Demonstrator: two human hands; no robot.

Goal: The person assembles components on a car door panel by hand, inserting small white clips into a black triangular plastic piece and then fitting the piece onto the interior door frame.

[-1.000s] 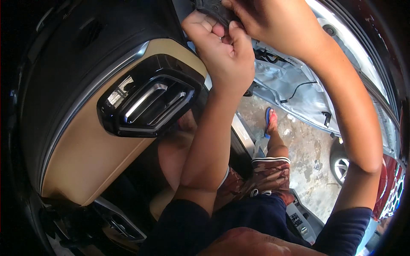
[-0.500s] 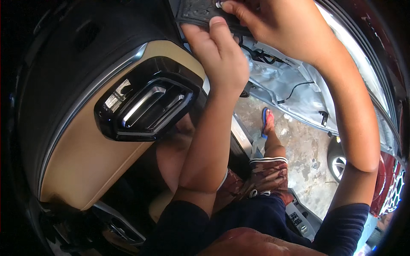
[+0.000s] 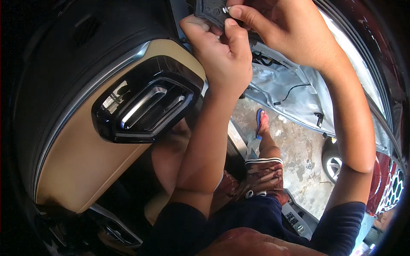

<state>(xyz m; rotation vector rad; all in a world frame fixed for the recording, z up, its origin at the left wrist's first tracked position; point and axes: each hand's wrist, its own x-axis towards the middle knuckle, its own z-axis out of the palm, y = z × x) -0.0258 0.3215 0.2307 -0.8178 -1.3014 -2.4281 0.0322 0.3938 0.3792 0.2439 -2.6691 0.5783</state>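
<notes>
At the top of the view, my left hand [image 3: 226,59] grips the edge of a dark plastic trim piece [image 3: 210,9], its thumb on the near edge and its fingers curled beneath. My right hand [image 3: 288,32] is closed in a pinch on a small white clip [image 3: 225,10] at the trim piece's surface. Whether the clip is seated in the piece, I cannot tell. The upper end of the trim piece runs out of view, and some of my right fingers are cut off by the top edge.
On the left, a tan and black dashboard [image 3: 85,170] carries a glossy black air vent [image 3: 147,104]. To the right, an open car door [image 3: 294,85] shows silvery lining and a loose black cable. Below lie the concrete floor [image 3: 303,158] and a wheel [image 3: 333,164].
The trim piece has shifted right and tilted, its corner now nearer my right hand. My left thumb has moved right along its edge. The whole view has shifted slightly.
</notes>
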